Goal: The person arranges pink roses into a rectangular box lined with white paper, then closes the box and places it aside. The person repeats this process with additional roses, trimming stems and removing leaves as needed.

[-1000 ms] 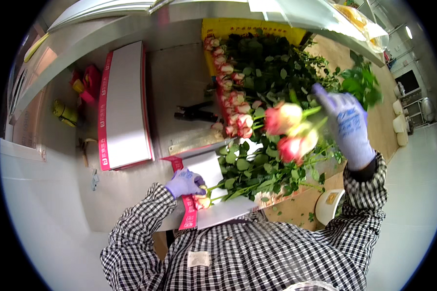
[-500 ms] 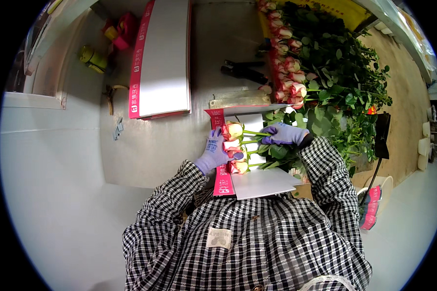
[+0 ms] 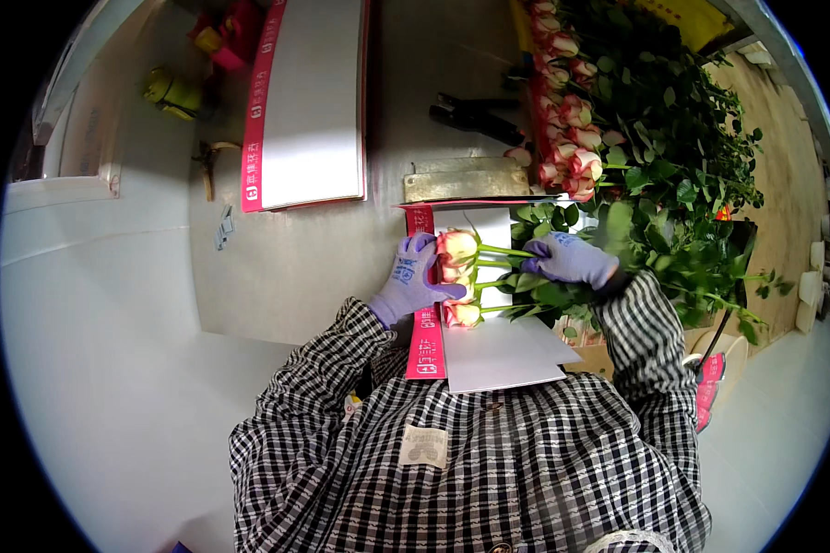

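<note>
The left hand (image 3: 408,279) cups the blooms of a few pink-and-cream roses (image 3: 458,247), thumb laid over them; how firmly its fingers press, I cannot tell. The right hand (image 3: 572,259) pinches a stem just behind the blooms. A second ago it was holding two roses in the air, away from the left; now both hands meet on one group, its blooms side by side over the white sheet (image 3: 503,355) beneath the fingers. Leaves (image 3: 553,297) crowd under the right fingers, hiding the lower stems. Just beyond the fingers lies a metal plate (image 3: 466,180); farther, a black tool (image 3: 475,118), a larger rose pile (image 3: 576,115) rightward and a sheet stack (image 3: 314,111) leftward on the bench (image 3: 277,276).
</note>
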The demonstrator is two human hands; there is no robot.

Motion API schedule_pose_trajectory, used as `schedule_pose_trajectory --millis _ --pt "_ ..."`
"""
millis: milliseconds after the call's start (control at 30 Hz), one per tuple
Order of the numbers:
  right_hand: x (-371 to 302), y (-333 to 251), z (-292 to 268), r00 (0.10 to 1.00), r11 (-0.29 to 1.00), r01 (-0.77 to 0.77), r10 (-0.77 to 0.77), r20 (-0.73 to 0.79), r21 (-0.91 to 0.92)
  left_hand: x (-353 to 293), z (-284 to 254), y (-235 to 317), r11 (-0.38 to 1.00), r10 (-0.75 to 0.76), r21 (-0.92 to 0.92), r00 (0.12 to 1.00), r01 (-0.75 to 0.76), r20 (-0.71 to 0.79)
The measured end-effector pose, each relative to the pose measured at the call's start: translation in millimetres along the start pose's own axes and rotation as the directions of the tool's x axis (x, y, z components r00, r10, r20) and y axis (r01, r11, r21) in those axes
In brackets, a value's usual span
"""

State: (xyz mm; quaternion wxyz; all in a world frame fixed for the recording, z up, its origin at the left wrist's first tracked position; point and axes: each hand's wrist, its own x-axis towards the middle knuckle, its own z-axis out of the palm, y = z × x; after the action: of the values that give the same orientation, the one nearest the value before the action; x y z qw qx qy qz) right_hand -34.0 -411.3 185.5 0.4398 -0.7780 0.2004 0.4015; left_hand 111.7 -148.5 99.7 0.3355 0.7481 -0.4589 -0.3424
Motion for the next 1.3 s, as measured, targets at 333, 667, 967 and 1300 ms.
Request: schedule_pose_trajectory --millis 333,667,967,1300 --pt "-19.8 -33.0 33.3 0.650 0.821 0.036 -0.453 -0.610 -0.570 4.3 0.1 -4.1 0.995 -0.011 0.103 1.000 0.011 0.000" --pt "24.3 -17.3 113.6 0.913 0.647 0.292 -0.409 0.003 -0.704 21.7 -18.1 10.6 0.976 -0.143 0.192 0.967 0.103 0.209" --pt "2.2 -30.3 80.9 0.757 0.861 0.215 -0.445 -0.478 -0.460 -0.7 -5.8 6.5 0.979 -0.072 0.195 0.994 0.055 0.083" --pt "27.3 -9.4 86.6 0.750 0.632 0.189 -0.586 -0.305 -0.751 -9.9 -1.7 13.7 0.998 0.052 0.051 0.995 -0.047 -0.091"
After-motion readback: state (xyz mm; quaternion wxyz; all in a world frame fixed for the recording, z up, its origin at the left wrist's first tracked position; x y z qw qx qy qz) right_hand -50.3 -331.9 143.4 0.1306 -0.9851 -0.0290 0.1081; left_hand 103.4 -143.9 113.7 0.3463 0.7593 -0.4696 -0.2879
